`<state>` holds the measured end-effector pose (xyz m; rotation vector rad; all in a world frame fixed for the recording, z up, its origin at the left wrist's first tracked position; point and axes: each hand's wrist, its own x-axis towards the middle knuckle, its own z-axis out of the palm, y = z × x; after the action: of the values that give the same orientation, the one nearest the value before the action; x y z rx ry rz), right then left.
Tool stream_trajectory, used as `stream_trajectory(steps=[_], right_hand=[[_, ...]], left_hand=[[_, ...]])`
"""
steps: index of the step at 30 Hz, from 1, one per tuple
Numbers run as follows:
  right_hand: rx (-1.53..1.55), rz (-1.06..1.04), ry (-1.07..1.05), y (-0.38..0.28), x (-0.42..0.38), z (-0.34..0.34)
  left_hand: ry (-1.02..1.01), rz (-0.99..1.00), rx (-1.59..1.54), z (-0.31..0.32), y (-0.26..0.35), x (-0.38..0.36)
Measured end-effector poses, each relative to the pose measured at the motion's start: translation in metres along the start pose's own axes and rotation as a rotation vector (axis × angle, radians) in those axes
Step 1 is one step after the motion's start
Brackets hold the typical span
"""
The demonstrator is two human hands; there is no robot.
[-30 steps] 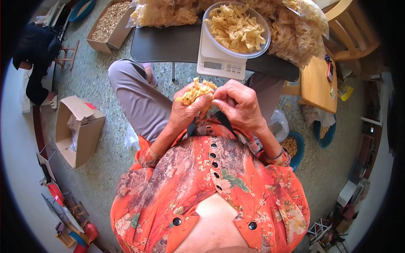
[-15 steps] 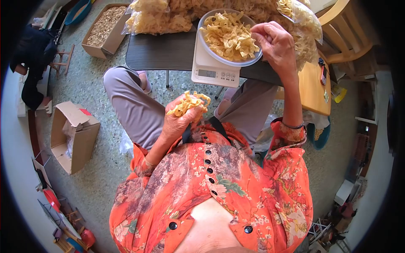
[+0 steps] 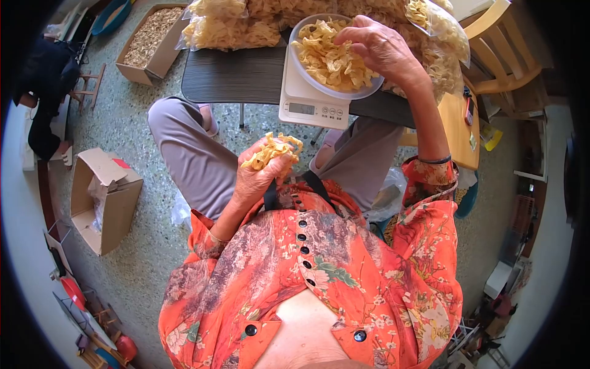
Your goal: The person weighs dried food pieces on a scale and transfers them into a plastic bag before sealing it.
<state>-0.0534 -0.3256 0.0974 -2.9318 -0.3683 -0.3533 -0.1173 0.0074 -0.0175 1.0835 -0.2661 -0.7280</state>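
My left hand (image 3: 255, 175) is closed around a bunch of dried, pale yellow curly strips (image 3: 273, 150), held in front of my lap. My right hand (image 3: 384, 49) is over the right side of a clear round plastic bowl (image 3: 300, 64), its bent fingers partly apart at the dried yellow pieces (image 3: 332, 52) inside. I see nothing held in it; the undersides of the fingers are hidden. The bowl rests on a white digital kitchen scale (image 3: 313, 111), whose display is too small to read.
Filled clear bags (image 3: 233, 31) of similar pieces crowd the dark table (image 3: 233, 77). A wooden chair (image 3: 501, 49) stands at right. On the floor at left are an open cardboard box (image 3: 114, 209) and a box of brownish flakes (image 3: 150, 40). Another person in dark clothes (image 3: 46, 80) is at far left.
My right hand has moved left and up from the bowl's right rim to over the pieces, its fingers spreading somewhat. My left hand still holds its bunch in nearly the same place.
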Motion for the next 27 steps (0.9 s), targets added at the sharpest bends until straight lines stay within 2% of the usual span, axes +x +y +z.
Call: stream_trajectory(steps=[2,6,8,10,11,16,19,20,22,27], right_hand=[[-0.026,0.008,-0.050,-0.001,0.001,-0.002],[-0.061,-0.044,-0.019,0.005,0.004,0.000],[-0.107,-0.203,0.080,0.000,0.010,-0.006],[0.158,-0.062,0.013,-0.013,0.001,-0.030],[0.190,-0.077,0.047,-0.013,0.001,-0.031],[0.191,-0.174,0.166,-0.010,-0.005,-0.030],[0.649,0.248,0.196,-0.015,-0.015,-0.024],[0.651,0.248,0.196,-0.010,-0.020,-0.020],[0.911,0.415,0.217,-0.005,-0.028,-0.014],[0.944,0.352,0.339,-0.033,-0.045,-0.011]], left_hand=[[0.008,-0.005,-0.010,0.001,0.000,0.000],[0.029,0.003,-0.018,0.002,0.000,0.001],[0.041,-0.002,-0.002,0.000,-0.001,-0.002],[0.068,-0.005,-0.004,0.000,-0.002,0.000],[0.016,-0.009,0.019,-0.005,-0.002,0.000],[0.034,0.000,0.002,0.000,0.001,0.001],[0.018,-0.003,-0.004,0.002,0.001,0.002],[0.024,-0.002,-0.009,0.002,0.001,0.002],[0.024,-0.005,-0.019,0.003,-0.001,0.002],[-0.027,-0.024,0.014,0.001,0.000,0.004]])
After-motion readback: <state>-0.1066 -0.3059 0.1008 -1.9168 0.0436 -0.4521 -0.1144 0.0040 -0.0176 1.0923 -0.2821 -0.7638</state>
